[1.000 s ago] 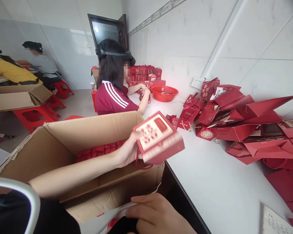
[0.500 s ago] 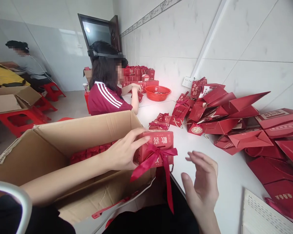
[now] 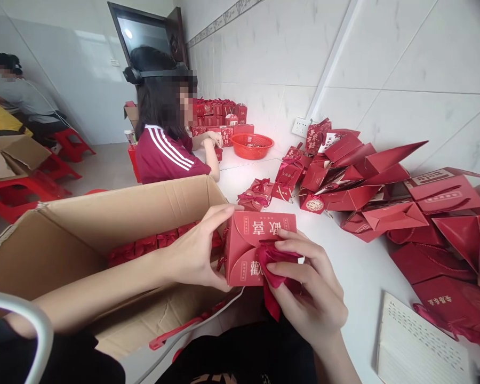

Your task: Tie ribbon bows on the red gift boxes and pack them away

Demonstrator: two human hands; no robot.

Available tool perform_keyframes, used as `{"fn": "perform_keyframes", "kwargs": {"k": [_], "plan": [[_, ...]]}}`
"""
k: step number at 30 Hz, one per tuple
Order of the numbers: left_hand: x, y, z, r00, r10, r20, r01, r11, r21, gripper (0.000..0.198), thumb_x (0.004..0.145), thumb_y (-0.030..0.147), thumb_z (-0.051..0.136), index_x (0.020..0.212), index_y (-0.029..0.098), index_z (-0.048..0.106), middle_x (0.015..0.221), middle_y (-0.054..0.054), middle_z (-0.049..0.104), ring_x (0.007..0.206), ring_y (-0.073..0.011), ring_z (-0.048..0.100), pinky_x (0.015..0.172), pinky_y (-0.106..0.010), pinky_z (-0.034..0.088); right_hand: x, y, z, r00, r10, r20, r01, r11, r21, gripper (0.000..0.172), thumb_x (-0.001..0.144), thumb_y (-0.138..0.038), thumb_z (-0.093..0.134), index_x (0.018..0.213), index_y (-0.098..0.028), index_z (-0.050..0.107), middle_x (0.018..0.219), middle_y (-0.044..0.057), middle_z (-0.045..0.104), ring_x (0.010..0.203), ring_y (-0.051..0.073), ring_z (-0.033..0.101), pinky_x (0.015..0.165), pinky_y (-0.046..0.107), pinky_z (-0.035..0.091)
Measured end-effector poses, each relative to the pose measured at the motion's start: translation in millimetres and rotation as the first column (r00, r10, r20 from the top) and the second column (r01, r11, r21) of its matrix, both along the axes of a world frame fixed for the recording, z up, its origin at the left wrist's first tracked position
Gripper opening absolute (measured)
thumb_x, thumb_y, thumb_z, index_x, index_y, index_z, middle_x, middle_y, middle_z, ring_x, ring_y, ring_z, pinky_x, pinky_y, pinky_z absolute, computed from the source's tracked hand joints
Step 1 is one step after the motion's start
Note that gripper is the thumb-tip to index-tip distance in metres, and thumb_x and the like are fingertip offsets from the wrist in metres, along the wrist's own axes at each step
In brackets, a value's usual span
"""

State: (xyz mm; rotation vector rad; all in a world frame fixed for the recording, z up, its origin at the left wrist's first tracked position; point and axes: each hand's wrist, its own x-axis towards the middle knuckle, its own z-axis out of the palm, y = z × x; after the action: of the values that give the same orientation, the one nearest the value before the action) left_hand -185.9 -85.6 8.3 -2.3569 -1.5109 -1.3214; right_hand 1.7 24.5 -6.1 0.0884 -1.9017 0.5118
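A red gift box (image 3: 244, 234) with pale Chinese characters is held up at the table's edge, beside the open carton. My left hand (image 3: 200, 248) grips it by its left side, thumb below and fingers on top. Closed around the dark red ribbon bow (image 3: 270, 261) on the box's right part is my right hand (image 3: 314, 282); its fingers cover much of the bow. Inside the cardboard carton (image 3: 168, 194), under my left forearm, lie several red boxes (image 3: 144, 245) with ribbons.
Unfolded red boxes (image 3: 368, 197) are heaped along the wall on the white table (image 3: 344, 256). An open notebook (image 3: 418, 344) lies at the right. Ahead, a co-worker (image 3: 166, 144) sits by a red plastic basin (image 3: 252, 146) and stacked boxes (image 3: 220, 114).
My right hand has moved left from free air and taken hold of the ribbon. The box has turned to show more of its top, and the view has shifted slightly.
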Motion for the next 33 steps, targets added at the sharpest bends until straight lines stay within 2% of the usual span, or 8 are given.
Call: {"fn": "perform_keyframes", "kwargs": {"k": [7, 17, 24, 26, 28, 30, 31, 33], "plan": [[1, 0, 1.8, 1.000, -0.030, 0.003, 0.030, 0.999, 0.036, 0.126, 0.046, 0.031, 0.086, 0.142, 0.034, 0.005, 0.136, -0.016, 0.034, 0.122, -0.0358, 0.041, 0.096, -0.054, 0.043, 1, -4, 4.7, 0.999, -0.038, -0.028, 0.038, 0.999, 0.012, 0.019, 0.075, -0.006, 0.061, 0.088, -0.020, 0.060, 0.100, 0.007, 0.058, 0.102, 0.026, 0.058, 0.086, 0.055, 0.051], [2, -3, 5.9, 0.999, -0.021, -0.033, 0.024, 0.997, 0.068, 0.122, 0.050, 0.032, 0.085, 0.143, 0.030, 0.006, 0.135, -0.016, 0.033, 0.123, -0.0352, 0.040, 0.094, -0.052, 0.046, -2, -6, 7.8, 0.998, -0.011, -0.055, 0.013, 0.999, 0.036, 0.018, 0.074, -0.002, 0.060, 0.085, -0.016, 0.061, 0.098, 0.007, 0.058, 0.101, 0.025, 0.058, 0.089, 0.053, 0.049], [0, -3, 4.9, 0.998, -0.037, -0.049, 0.041, 0.996, 0.082, 0.120, 0.051, 0.033, 0.084, 0.143, 0.029, 0.008, 0.136, -0.017, 0.031, 0.125, -0.0359, 0.038, 0.097, -0.052, 0.043, 0, -7, 9.3, 0.998, -0.019, -0.062, 0.022, 0.999, 0.044, 0.017, 0.074, -0.003, 0.061, 0.084, -0.017, 0.061, 0.097, 0.006, 0.058, 0.101, 0.025, 0.059, 0.089, 0.052, 0.048], [2, -4, 3.4, 0.999, -0.049, -0.009, 0.050, 0.997, 0.059, 0.119, 0.051, 0.031, 0.084, 0.142, 0.032, 0.009, 0.137, -0.014, 0.032, 0.125, -0.0356, 0.038, 0.098, -0.053, 0.042, 0, -7, 8.6, 0.999, -0.015, -0.051, 0.017, 0.999, 0.044, 0.019, 0.074, -0.003, 0.060, 0.087, -0.018, 0.061, 0.097, 0.006, 0.058, 0.102, 0.025, 0.059, 0.089, 0.051, 0.048], [5, -5, 4.1, 0.993, -0.026, 0.119, 0.027, 1.000, -0.005, 0.115, 0.052, 0.028, 0.083, 0.142, 0.033, 0.011, 0.135, -0.012, 0.036, 0.124, -0.0344, 0.041, 0.100, -0.053, 0.039, -1, -7, 6.1, 0.999, 0.004, -0.039, -0.003, 1.000, 0.029, 0.026, 0.079, -0.012, 0.059, 0.104, -0.018, 0.059, 0.106, 0.010, 0.058, 0.108, 0.028, 0.056, 0.091, 0.054, 0.046], [6, -4, 9.4, 0.939, 0.074, 0.336, -0.027, 0.989, -0.142, 0.108, 0.055, 0.027, 0.080, 0.141, 0.031, 0.014, 0.131, -0.011, 0.043, 0.120, -0.0324, 0.046, 0.100, -0.051, 0.039, -2, -6, 1.7, 0.998, 0.016, -0.065, -0.019, 0.999, -0.042, 0.046, 0.085, -0.031, 0.052, 0.129, -0.018, 0.045, 0.125, 0.015, 0.050, 0.119, 0.033, 0.048, 0.095, 0.061, 0.040], [5, -3, 14.0, 0.875, 0.150, 0.460, -0.044, 0.971, -0.233, 0.102, 0.058, 0.029, 0.078, 0.140, 0.029, 0.017, 0.128, -0.011, 0.047, 0.117, -0.0313, 0.049, 0.099, -0.050, 0.042, -2, -5, -1.1, 0.996, 0.010, -0.094, -0.019, 0.996, -0.089, 0.055, 0.087, -0.040, 0.047, 0.136, -0.019, 0.036, 0.132, 0.016, 0.044, 0.125, 0.035, 0.042, 0.097, 0.064, 0.036], [-2, -1, 26.0, 0.677, 0.298, 0.673, 0.008, 0.911, -0.412, 0.085, 0.065, 0.037, 0.072, 0.135, 0.024, 0.026, 0.120, -0.011, 0.054, 0.109, -0.0290, 0.055, 0.091, -0.045, 0.048, -2, -3, -7.1, 0.988, -0.007, -0.154, -0.020, 0.984, -0.175, 0.058, 0.088, -0.047, 0.039, 0.140, -0.023, 0.030, 0.140, 0.014, 0.036, 0.131, 0.037, 0.034, 0.098, 0.066, 0.032]]}}
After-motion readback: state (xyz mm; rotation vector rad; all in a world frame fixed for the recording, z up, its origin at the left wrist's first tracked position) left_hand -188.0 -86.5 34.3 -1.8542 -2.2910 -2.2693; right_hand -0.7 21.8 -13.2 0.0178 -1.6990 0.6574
